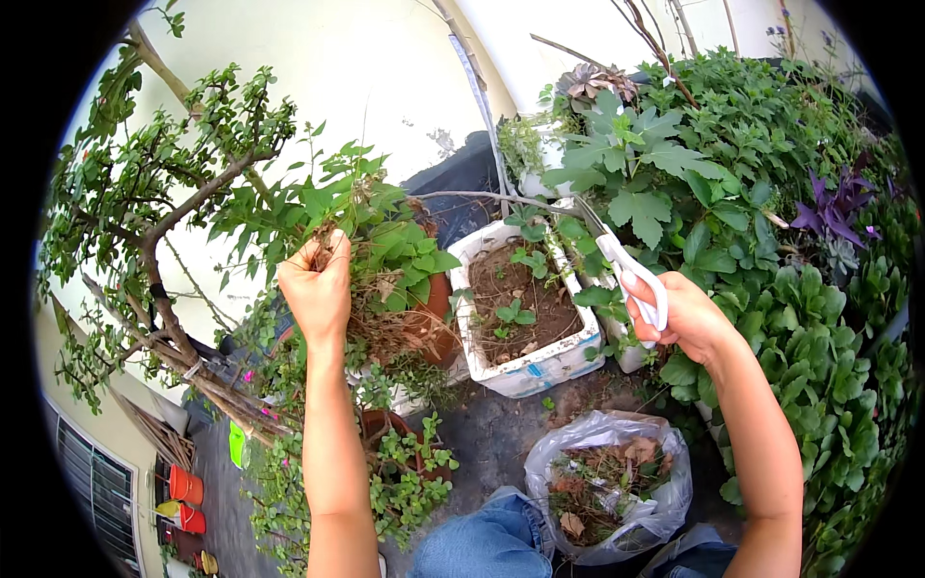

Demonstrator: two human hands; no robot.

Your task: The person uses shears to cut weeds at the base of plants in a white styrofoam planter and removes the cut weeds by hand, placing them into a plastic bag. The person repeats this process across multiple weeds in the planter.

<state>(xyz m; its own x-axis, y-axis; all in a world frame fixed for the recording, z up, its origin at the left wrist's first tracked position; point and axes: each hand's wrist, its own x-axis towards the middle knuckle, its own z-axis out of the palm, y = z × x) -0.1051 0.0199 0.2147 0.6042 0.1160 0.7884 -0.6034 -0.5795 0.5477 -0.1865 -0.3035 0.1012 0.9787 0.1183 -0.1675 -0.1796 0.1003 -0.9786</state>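
My left hand (316,278) is closed around a tuft of dry brown plant stems (323,249), beside a leafy green plant (419,264) in a terracotta pot (438,318). More dried stems (394,329) hang over that pot's near side. In my right hand (676,314) is a pair of scissors with white handles (629,267). Their metal blades (589,215) point up and left, close to the end of a thin bare branch (498,196); whether they touch it I cannot tell. Between my hands stands a white foam box (531,379) of soil with small green seedlings.
A clear plastic bag (679,498) of plant clippings sits by my knee (480,538). Dense leafy plants (802,361) crowd the right side. A jade-like shrub with a woody trunk (155,267) rises at left. Behind is a pale wall (325,65); red buckets (186,485) stand far left.
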